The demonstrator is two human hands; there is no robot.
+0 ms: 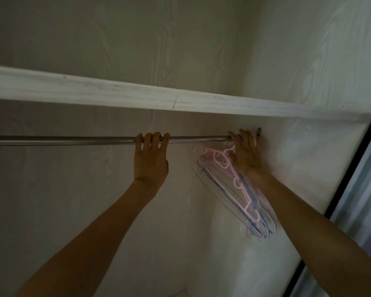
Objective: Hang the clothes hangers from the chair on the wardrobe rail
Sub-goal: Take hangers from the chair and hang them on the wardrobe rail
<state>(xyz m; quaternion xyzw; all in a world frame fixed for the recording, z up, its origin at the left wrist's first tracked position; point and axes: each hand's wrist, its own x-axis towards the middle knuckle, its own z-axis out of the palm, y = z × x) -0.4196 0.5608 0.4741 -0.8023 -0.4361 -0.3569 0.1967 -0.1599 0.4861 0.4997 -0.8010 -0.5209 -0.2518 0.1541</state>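
A metal wardrobe rail runs across the wardrobe under a white shelf. My left hand grips the rail near its middle, fingers curled over the top. A bunch of several pink, blue and clear plastic hangers hangs at the rail's right end, blurred and slanting down to the right. My right hand is at the hooks of that bunch beside the rail bracket. Its fingers reach over the rail and the hooks. How tightly it holds them is hidden.
The white shelf edge sits just above the rail. The wardrobe's right side wall is close to the hangers. A dark sliding-door frame runs down the right edge. The back panel behind the rail is pale wood grain.
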